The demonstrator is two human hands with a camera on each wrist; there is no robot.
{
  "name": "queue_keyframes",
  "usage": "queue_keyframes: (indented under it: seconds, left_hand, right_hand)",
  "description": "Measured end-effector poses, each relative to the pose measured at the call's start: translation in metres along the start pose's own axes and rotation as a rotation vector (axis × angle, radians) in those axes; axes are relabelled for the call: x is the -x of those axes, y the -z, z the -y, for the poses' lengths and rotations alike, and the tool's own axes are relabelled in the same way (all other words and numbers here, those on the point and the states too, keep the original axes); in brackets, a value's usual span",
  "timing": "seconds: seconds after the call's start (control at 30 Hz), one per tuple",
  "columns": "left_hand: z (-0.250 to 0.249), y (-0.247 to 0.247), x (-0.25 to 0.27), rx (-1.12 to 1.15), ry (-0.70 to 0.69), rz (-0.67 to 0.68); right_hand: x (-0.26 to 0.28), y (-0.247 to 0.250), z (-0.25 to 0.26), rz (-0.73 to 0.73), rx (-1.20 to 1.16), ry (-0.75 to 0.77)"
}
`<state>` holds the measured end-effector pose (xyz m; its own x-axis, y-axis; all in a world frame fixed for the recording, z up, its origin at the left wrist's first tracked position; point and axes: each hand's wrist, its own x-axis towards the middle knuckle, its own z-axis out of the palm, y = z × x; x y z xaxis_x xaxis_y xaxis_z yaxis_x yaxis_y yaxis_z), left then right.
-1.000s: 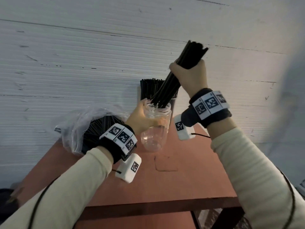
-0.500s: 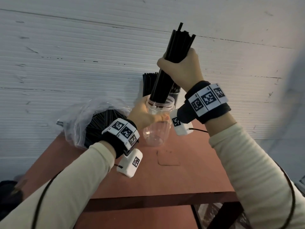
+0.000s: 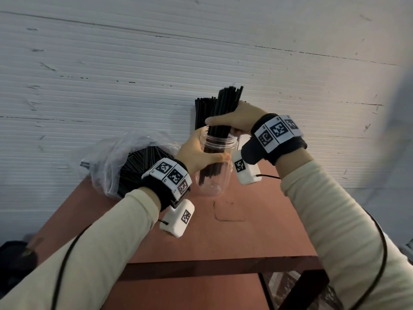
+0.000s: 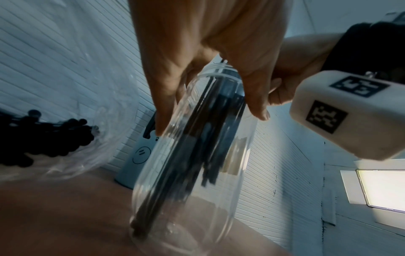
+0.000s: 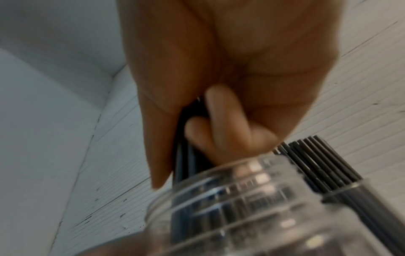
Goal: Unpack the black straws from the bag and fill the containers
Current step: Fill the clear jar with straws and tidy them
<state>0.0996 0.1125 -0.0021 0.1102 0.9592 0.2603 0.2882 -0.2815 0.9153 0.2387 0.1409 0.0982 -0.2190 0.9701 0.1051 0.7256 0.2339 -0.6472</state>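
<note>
Your head view is evenly lit and mostly sharp, though the wall (image 3: 134, 63) lines bow toward the picture's edges and a grey smear clouds the right side. Your left wrist view runs cool and dim, with a bright window (image 4: 383, 188) blown out at lower right and the clear jar (image 4: 190, 173) streaked by motion blur. Your right wrist view is soft throughout; the fingers (image 5: 210, 117) smear.

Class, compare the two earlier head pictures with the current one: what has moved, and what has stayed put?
The right hand has come down, pushing its bundle of black straws from above the rim deep into the clear jar; the wrist view shows some tips near the bottom. It still grips the bundle. Unchanged: the left hand keeps holding the jar on the table, and the plastic bag and the filled container behind stay put.
</note>
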Motion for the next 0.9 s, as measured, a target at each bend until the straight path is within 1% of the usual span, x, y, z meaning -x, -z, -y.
queue_keyframes:
  seconds: [0.03, 0.07, 0.17, 0.23, 0.3, 0.37, 0.43, 0.5, 0.57, 0.6, 0.63, 0.67, 0.7, 0.77, 0.83, 0.9]
  left_hand:
    - [0.0, 0.0, 0.0, -0.003, -0.003, -0.004]
    - [0.0, 0.0, 0.0, -0.005, -0.007, -0.012]
    - [-0.001, 0.0, 0.001, 0.022, -0.02, -0.019]
    - [-0.002, -0.002, 0.002, 0.024, -0.02, -0.017]
    - [-0.003, -0.003, 0.002, 0.047, -0.019, -0.007]
    - [-0.003, -0.001, 0.002, 0.064, -0.011, 0.035]
    - [-0.004, 0.004, 0.002, 0.024, 0.008, 0.09]
    - [-0.004, 0.013, 0.003, -0.097, 0.04, 0.106]
    - [-0.006, 0.027, 0.008, -0.177, 0.046, 0.038]
    - [-0.006, 0.035, 0.011, -0.203, 0.007, -0.02]
    - [-0.007, 0.045, 0.015, -0.232, -0.042, -0.085]
    - [-0.009, 0.055, 0.021, -0.259, -0.097, -0.151]
    - [-0.01, 0.066, 0.025, -0.265, -0.136, -0.214]
    - [-0.012, 0.087, 0.034, -0.244, -0.177, -0.323]
    - [-0.011, 0.108, 0.043, -0.282, -0.192, -0.396]
    - [-0.007, 0.127, 0.05, -0.375, -0.189, -0.428]
  right_hand:
    - [-0.001, -0.001, -0.002, 0.072, 0.01, -0.013]
    - [-0.002, 0.0, -0.003, 0.109, 0.011, -0.023]
    - [0.0, 0.003, 0.0, 0.143, -0.009, -0.041]
    - [0.005, 0.006, 0.005, 0.136, 0.068, -0.014]
    - [0.014, 0.009, 0.009, 0.088, 0.252, 0.029]
    - [0.023, 0.011, 0.011, 0.037, 0.319, 0.047]
    - [0.03, 0.01, 0.013, -0.039, 0.304, 0.07]
    - [0.032, 0.005, 0.015, -0.2, 0.293, 0.17]
    - [0.037, -0.004, 0.021, -0.408, 0.197, 0.353]
    - [0.04, -0.01, 0.025, -0.49, 0.13, 0.453]
    - [0.044, -0.017, 0.031, -0.529, 0.07, 0.537]
    - [0.048, -0.026, 0.036, -0.519, 0.014, 0.592]
    - [0.051, -0.036, 0.04, -0.472, -0.033, 0.618]
    - [0.052, -0.06, 0.045, -0.353, -0.065, 0.622]
    - [0.047, -0.084, 0.046, -0.206, -0.026, 0.565]
    - [0.04, -0.108, 0.046, 0.009, 0.105, 0.462]
